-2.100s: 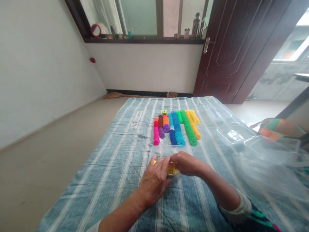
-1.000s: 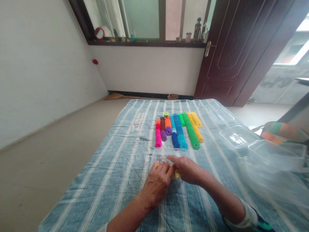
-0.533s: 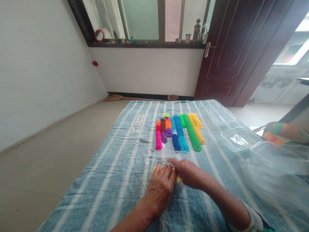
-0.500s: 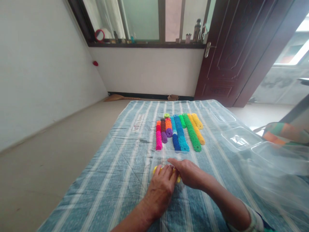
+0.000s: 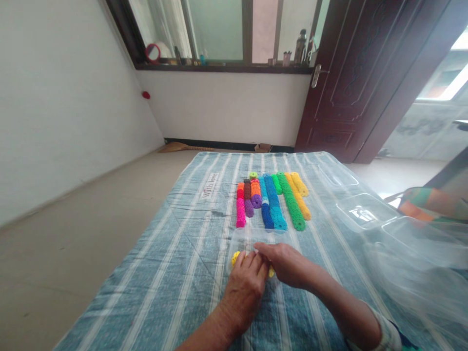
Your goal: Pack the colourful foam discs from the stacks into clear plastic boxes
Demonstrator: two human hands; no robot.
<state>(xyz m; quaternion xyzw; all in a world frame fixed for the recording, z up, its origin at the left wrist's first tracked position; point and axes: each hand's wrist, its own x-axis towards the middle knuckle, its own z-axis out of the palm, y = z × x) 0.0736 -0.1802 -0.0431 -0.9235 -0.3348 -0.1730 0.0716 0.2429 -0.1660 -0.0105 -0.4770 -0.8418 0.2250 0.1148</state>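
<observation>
Near the middle of the striped cloth (image 5: pixel 164 273), the left hand (image 5: pixel 245 287) and right hand (image 5: pixel 288 263) meet over the clear container (image 5: pixel 242 238), seemingly settling the yellow pieces (image 5: pixel 235 258) inside; whether either grips is hidden. Shifting those calls for fingertips kept within the walls. Coloured rolls (image 5: pixel 291 204) lie just beyond.

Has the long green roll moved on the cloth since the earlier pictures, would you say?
No, the long green roll shows no visible shift against the printed "With love" lettering on the striped cloth; only the whole view shifted slightly.
</observation>
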